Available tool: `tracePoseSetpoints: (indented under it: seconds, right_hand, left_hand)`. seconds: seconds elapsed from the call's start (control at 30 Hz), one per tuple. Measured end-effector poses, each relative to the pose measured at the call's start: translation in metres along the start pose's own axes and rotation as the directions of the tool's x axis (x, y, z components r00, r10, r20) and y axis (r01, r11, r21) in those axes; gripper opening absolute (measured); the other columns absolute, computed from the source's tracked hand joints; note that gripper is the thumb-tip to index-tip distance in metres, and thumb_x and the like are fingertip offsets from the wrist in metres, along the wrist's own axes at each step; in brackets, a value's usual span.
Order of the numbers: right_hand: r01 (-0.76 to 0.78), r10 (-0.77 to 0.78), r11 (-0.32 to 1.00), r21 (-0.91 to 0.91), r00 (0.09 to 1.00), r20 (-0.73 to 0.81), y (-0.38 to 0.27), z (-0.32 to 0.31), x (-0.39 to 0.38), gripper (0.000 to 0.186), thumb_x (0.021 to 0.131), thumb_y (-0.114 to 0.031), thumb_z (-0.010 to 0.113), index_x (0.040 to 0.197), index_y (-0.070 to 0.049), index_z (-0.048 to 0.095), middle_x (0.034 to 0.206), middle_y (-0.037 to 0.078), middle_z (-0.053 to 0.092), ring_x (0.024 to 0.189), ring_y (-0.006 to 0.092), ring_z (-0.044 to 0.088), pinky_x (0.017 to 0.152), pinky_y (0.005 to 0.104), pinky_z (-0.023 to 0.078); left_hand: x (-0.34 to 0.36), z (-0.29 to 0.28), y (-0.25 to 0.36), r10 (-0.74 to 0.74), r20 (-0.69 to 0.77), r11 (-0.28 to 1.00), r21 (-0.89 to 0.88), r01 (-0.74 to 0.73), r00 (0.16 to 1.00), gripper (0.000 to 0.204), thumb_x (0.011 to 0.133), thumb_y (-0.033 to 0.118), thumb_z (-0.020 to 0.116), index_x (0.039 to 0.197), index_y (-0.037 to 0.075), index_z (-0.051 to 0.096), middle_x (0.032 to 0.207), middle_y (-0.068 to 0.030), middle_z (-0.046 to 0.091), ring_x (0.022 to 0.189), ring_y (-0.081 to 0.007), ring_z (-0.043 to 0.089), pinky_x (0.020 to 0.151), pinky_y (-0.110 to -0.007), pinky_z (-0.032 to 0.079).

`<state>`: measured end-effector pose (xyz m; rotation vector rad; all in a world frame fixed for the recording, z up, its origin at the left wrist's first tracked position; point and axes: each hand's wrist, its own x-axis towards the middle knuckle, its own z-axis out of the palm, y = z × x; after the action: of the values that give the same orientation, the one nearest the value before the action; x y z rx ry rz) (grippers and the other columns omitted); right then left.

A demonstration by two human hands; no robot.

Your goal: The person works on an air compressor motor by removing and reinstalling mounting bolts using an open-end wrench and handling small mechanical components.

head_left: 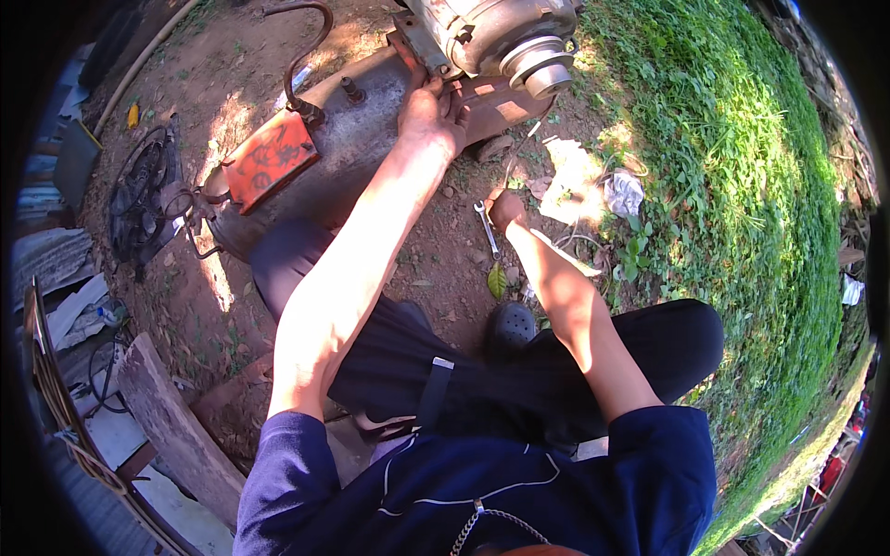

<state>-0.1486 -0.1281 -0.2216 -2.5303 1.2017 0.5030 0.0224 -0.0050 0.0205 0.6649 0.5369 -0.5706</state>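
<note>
A grey motor (496, 37) with a stepped pulley (538, 67) sits on a rusty metal bracket (408, 54) above a worn cylindrical tank (357, 139). My left hand (433, 116) reaches up to the bracket's underside, fingers bent against its edge; whatever they pinch is hidden. Low over the dirt, my right hand (505, 210) is closed, with its fingers mostly turned out of sight. Right beside it a silver wrench (487, 230) lies on the ground, apart from the palm as far as I can see. A thin rod shows beyond that hand; I cannot tell whether it is held.
An orange-red metal guard (271, 162) and a bent pipe (295, 65) stick out from the tank's left part. Crumpled paper (623, 195) lies near the grass (732, 185) on the right. Boards (176, 426) and scrap sheets line the left. My dark shoe (511, 326) is below the wrench.
</note>
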Motion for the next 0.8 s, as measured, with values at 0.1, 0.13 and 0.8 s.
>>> tracePoseSetpoints:
  seconds: [0.1, 0.13, 0.8]
  right_hand:
    - [-0.032, 0.031, 0.999, -0.015, 0.999, -0.032, 0.008, 0.008, 0.0, 0.019, 0.09, -0.017, 0.054, 0.099, -0.004, 0.065, 0.076, 0.005, 0.062, 0.057, 0.0131, 0.055, 0.05, 0.03, 0.045]
    - [-0.037, 0.036, 0.999, -0.011, 0.998, -0.044, 0.01, 0.008, 0.0, 0.019, 0.09, -0.017, 0.054, 0.099, -0.004, 0.065, 0.076, 0.005, 0.062, 0.057, 0.0129, 0.054, 0.05, 0.0298, 0.045]
    - [-0.023, -0.524, -0.387, 0.922, 0.828, -0.199, -0.084, -0.183, -0.046, 0.026, 0.098, -0.016, 0.05, 0.116, 0.001, 0.057, 0.094, 0.006, 0.059, 0.077, 0.0121, 0.053, 0.062, 0.0243, 0.044]
  left_hand:
    - [0.004, 0.004, -0.004, -0.02, -0.007, 1.0, 0.015, 0.02, 1.0, 0.037, 0.096, 0.018, 0.048, 0.123, 0.042, 0.053, 0.105, 0.0059, 0.054, 0.092, -0.011, 0.048, 0.082, -0.035, 0.039]
    - [0.004, 0.003, -0.005, -0.024, -0.01, 1.0, 0.005, 0.024, 1.0, 0.036, 0.096, 0.018, 0.047, 0.123, 0.042, 0.052, 0.105, 0.0059, 0.054, 0.092, -0.0109, 0.048, 0.081, -0.035, 0.039]
    - [-0.014, -0.017, 0.009, -0.118, 0.17, 0.98, -0.141, 0.142, 0.978, 0.026, 0.091, 0.037, 0.055, 0.117, 0.031, 0.055, 0.104, -0.0029, 0.055, 0.09, -0.0112, 0.052, 0.083, -0.031, 0.035]
